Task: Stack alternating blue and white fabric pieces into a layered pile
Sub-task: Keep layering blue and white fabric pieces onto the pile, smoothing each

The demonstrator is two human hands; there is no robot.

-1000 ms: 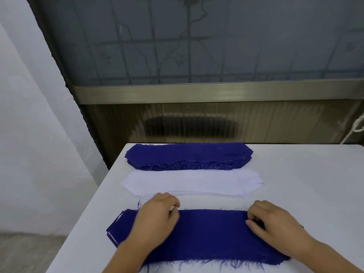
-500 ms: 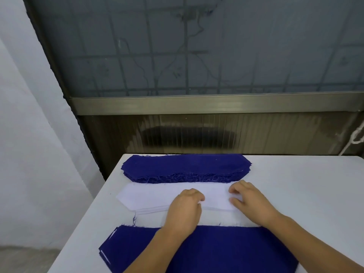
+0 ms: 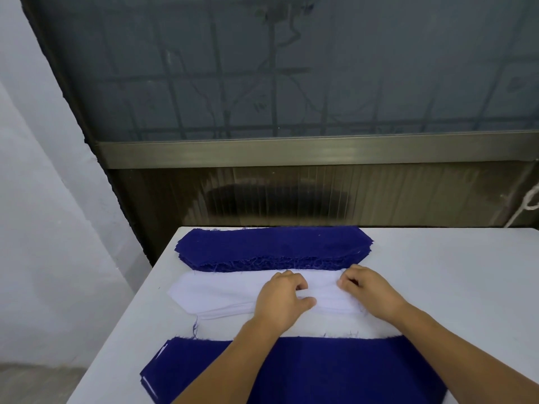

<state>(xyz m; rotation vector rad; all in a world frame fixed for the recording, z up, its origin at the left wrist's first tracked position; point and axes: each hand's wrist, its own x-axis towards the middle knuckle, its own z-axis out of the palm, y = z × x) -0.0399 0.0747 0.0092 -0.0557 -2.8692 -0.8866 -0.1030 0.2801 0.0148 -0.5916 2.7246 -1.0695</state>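
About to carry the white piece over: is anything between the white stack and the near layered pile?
Nothing visible. Both hands, left hand and right hand, are on the white stack; only bare table separates it from the layered pile.

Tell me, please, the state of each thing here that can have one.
Blue pile: flat, untouched, at table's far edge.
White pile: top piece being pinched up.
Layered pile: blue piece on top, under the forearms.
Left hand: pinches white fabric.
Right hand: fingers curled on white fabric.
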